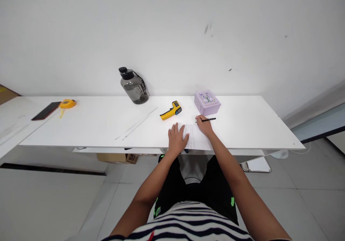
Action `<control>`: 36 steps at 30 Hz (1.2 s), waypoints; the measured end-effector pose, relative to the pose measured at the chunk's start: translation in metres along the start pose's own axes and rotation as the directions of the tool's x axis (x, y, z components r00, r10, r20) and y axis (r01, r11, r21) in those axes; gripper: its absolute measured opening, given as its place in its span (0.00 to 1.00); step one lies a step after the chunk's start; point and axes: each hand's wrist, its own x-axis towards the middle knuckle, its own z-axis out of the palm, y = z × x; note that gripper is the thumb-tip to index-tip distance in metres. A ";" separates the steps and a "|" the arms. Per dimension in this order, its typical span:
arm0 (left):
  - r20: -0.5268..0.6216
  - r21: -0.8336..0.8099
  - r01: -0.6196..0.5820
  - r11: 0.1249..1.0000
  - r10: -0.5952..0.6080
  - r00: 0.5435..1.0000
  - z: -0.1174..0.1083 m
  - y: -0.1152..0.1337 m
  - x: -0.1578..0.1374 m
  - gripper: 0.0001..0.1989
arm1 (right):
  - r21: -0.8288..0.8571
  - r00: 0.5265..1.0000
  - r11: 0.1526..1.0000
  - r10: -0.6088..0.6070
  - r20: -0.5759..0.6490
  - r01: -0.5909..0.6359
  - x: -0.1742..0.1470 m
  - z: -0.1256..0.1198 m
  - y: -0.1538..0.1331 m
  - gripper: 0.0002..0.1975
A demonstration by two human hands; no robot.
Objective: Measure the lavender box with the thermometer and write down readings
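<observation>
A sheet of paper (201, 140) covered partly in small writing lies at the front edge of the white desk (242, 126). My left hand (177, 139) rests flat on the paper's left side with its fingers spread. In my right hand (204, 124) is a black pen (210, 119), gripped near its tip over the upper part of the sheet. Just beyond my left hand sits a yellow and black infrared thermometer (171, 111). A lilac box (207, 102) with a printed lid stands behind my right hand, close to the wall.
A large grey water bottle (134, 87) stands left of the thermometer by the wall. Farther left are a yellow tape measure (68, 104) and a dark flat object (47, 110). Beneath the desk lies a cardboard box (113, 157).
</observation>
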 end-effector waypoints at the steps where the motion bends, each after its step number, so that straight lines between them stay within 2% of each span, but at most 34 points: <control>1: 0.004 0.000 -0.004 1.000 0.004 1.000 0.000 0.000 0.000 0.26 | 0.001 1.000 1.000 0.000 -0.001 0.000 0.000 0.000 0.000 0.17; 9: 0.031 -0.020 0.008 1.000 -0.007 0.999 -0.004 0.002 0.001 0.29 | 0.016 1.000 1.000 -0.006 -0.010 0.006 0.000 0.000 0.003 0.17; 18: 0.098 -0.041 -0.002 0.999 0.006 0.995 -0.009 0.002 0.001 0.23 | 0.018 1.000 1.000 -0.003 -0.010 0.004 0.001 0.000 0.000 0.17; 24: 0.083 -0.042 -0.003 0.999 0.007 0.997 -0.007 0.002 0.002 0.25 | 0.022 1.000 1.000 -0.008 -0.009 0.008 0.001 0.000 0.002 0.17; 28: 0.051 -0.068 -0.055 0.996 0.058 0.997 -0.005 0.001 0.000 0.24 | 0.027 1.000 1.000 -0.006 -0.010 0.006 0.001 0.000 0.002 0.18; 36: 0.072 -0.086 -0.072 0.994 0.078 0.994 -0.005 0.000 0.000 0.23 | 0.036 1.000 0.999 -0.008 -0.015 0.008 0.001 0.001 0.002 0.18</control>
